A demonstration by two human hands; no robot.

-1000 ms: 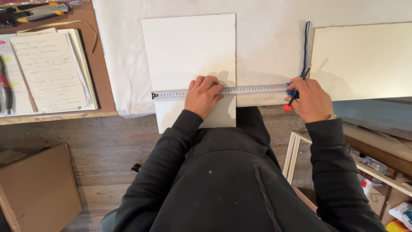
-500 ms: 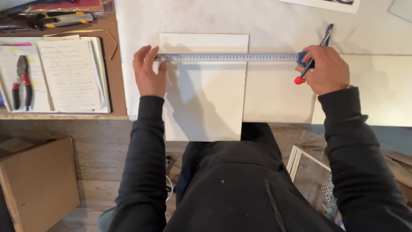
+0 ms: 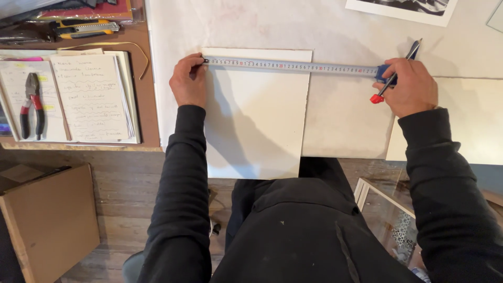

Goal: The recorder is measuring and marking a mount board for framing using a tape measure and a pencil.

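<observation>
A white sheet of board lies on the paper-covered table, its near edge hanging past the table's front. A tape measure is stretched flat across the sheet's top edge. My left hand pinches the tape's hook end at the sheet's upper left corner. My right hand holds the blue tape case to the right of the sheet, together with a blue pen with a red cap that points up and away.
An open handwritten notebook with pliers on it lies at the left, a yellow utility knife above it. Another pale board sits at the right. A cardboard box stands on the wooden floor.
My left hand has carried the tape's end from the sheet's lower middle to its upper left corner. The tape now runs along the top edge, with my right hand still on the case.
</observation>
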